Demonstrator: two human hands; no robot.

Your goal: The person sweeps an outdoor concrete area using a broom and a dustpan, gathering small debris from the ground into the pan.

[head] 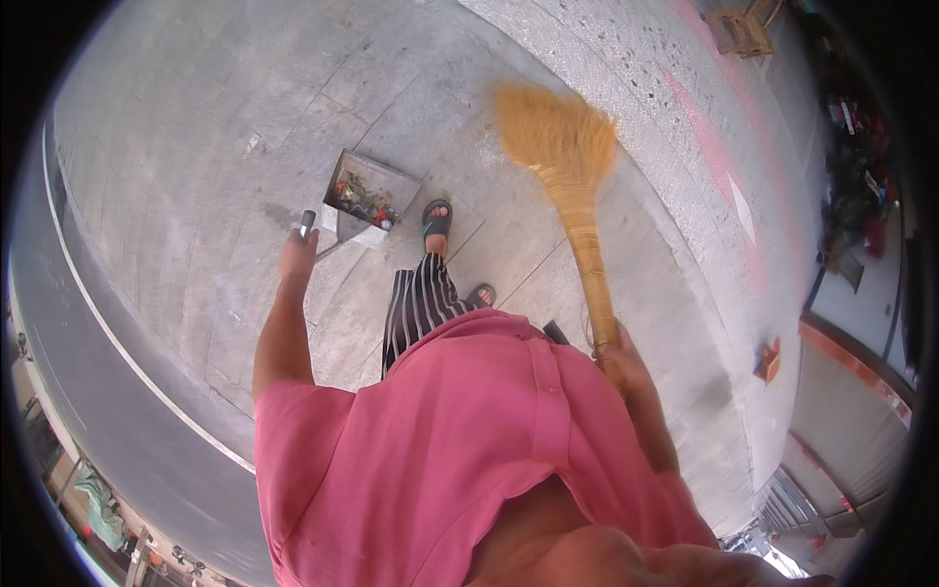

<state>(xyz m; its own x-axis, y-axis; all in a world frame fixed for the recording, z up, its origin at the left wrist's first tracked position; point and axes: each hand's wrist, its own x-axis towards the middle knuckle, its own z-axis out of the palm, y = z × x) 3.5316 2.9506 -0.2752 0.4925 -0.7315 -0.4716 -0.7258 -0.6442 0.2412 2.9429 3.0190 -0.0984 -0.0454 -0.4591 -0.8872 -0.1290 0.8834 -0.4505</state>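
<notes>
My right hand (622, 358) is closed around the lower end of a straw broom's bound handle, and the fan of the broom (561, 139) points away from me over the pavement. At the left, my left hand (299, 253) grips the end of a long-handled dustpan's handle (307, 224). The box-like metal dustpan (396, 176) is low over or on the paving, just beyond my sandalled foot; I cannot tell whether it touches the ground. Leaves and bits of colourful litter (359, 198) lie inside it.
Concrete paving (220, 147) surrounds my feet. A road (110, 381) with a white edge line runs along the left. On the right is a rougher strip with pink paint (697, 132), a wooden stool (739, 33), a small orange-red object (768, 361) and shopfronts.
</notes>
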